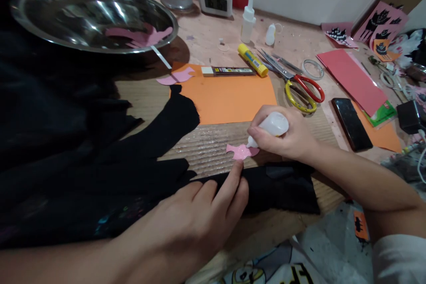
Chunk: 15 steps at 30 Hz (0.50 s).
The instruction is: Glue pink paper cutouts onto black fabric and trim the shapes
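Centrally, the right hand [288,138] grips a squeeze bottle [276,123], nozzle seemingly touching a pink cutout [241,152] on the ridged board [213,142]; the left hand [203,213], loosely unclenched, extends its index finger to the cutout's near edge.

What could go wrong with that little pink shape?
The left hand's fingertip is at the edge of the pink cutout, so it might get messy. The right hand tips the squeeze bottle nozzle-down there; squeezing hard could let out too much. Black cloth lies close by, so drips might mark it.
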{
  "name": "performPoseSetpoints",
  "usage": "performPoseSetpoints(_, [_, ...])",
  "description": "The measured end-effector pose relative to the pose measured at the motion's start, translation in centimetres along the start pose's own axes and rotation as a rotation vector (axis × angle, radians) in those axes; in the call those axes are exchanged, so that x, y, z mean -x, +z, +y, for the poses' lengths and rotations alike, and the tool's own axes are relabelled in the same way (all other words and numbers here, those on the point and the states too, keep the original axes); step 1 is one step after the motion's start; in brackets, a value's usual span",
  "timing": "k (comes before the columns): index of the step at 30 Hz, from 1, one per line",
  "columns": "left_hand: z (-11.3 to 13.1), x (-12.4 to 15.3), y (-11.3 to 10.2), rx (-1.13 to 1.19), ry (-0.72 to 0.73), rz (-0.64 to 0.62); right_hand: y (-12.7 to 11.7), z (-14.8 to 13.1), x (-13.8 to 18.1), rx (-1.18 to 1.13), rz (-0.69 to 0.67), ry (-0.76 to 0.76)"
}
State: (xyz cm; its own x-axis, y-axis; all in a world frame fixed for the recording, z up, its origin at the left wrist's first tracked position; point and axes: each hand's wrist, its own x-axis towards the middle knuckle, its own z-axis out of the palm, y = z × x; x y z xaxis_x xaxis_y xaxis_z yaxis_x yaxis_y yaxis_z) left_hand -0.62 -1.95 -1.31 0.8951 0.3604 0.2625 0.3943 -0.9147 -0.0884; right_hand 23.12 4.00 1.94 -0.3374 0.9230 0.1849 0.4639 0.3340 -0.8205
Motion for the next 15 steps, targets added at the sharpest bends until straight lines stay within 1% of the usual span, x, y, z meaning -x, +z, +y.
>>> performPoseSetpoints(2, [-0.07, -0.63, -0.39, -0.127, 0.092, 0.005, -0.11, -0.01, 0.04, 0.022, -0.005, -0.009])
performPoseSetpoints(3, [-0.09, -0.82, -0.50, -0.169, 0.111, 0.011, -0.20, -0.03, 0.07, 0.036, -0.002, -0.013])
performPoseSetpoints(8, [-0.01, -0.76, -0.50, -0.199, 0.125, 0.035, -0.43, -0.25, 0.32, 0.079, 0.009, -0.002])
performPoseSetpoints(12, [0.09, -0.71, -0.44, -0.191, 0.107, 0.038, -0.13, -0.38, 0.42, 0.031, -0.037, 0.004])
performPoseSetpoints(15, [0.04, -0.80, -0.41, -0.181, 0.111, 0.036, -0.12, -0.29, 0.38, 0.020, -0.020, -0.001])
